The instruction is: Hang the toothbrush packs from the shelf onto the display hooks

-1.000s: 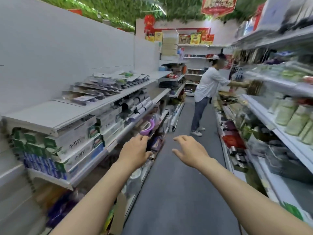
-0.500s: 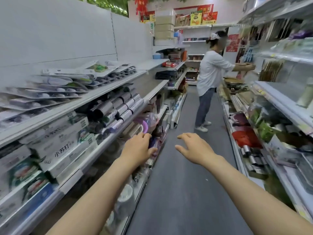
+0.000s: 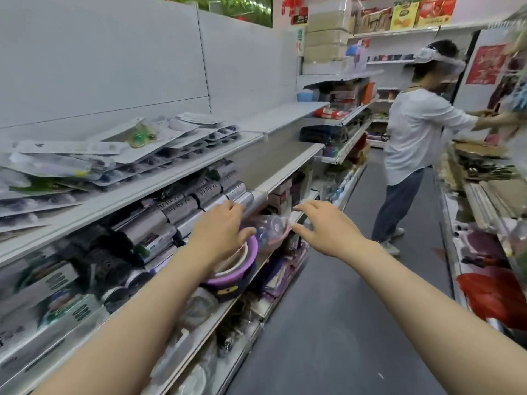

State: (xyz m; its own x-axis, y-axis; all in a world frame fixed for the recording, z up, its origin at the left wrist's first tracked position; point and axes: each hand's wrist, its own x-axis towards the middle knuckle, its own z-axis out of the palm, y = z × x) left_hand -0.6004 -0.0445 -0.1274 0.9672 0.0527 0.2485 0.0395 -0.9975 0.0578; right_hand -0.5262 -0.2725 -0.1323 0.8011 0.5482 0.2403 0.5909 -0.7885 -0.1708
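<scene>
Reaching out beside the shelf (image 3: 159, 186), both hands empty.
Left hand (image 3: 221, 233), right hand (image 3: 328, 230) spreading relaxed fingers; toothbrush packs (image 3: 119, 155) lying blurred above.

Glossy plastic toothbrush packs (image 3: 119, 155); matt shelf (image 3: 159, 186).

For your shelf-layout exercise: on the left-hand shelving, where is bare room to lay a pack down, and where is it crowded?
Free: the top shelf past the heaped toothbrush packs, up to the blue tub; the bare stretch beneath. Crowded: under the packs, rolls and boxes fill the shelf, and basins crowd the shelf below.
</scene>
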